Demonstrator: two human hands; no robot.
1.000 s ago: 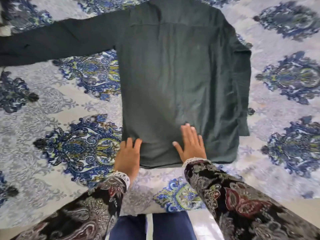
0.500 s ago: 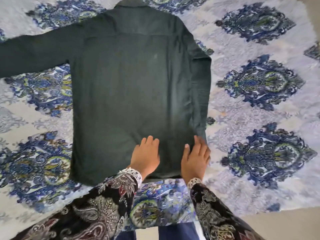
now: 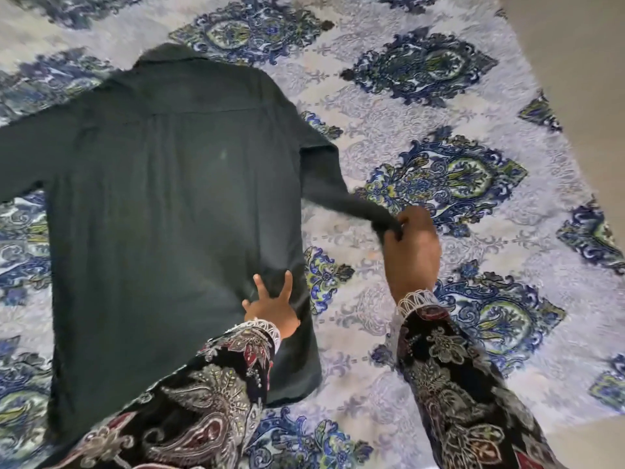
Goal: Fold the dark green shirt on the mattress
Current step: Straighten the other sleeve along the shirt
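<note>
Blue-patterned bedcover; plain beige floor, possibly tile.

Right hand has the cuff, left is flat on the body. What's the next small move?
Probably carry the sleeve across the shirt back: the right hand pinches its cuff out over the mattress, while the left hand pins the hem side.

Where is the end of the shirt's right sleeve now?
In the head view, the sleeve end is right of the shirt body, pinched in the right hand above the mattress.
</note>
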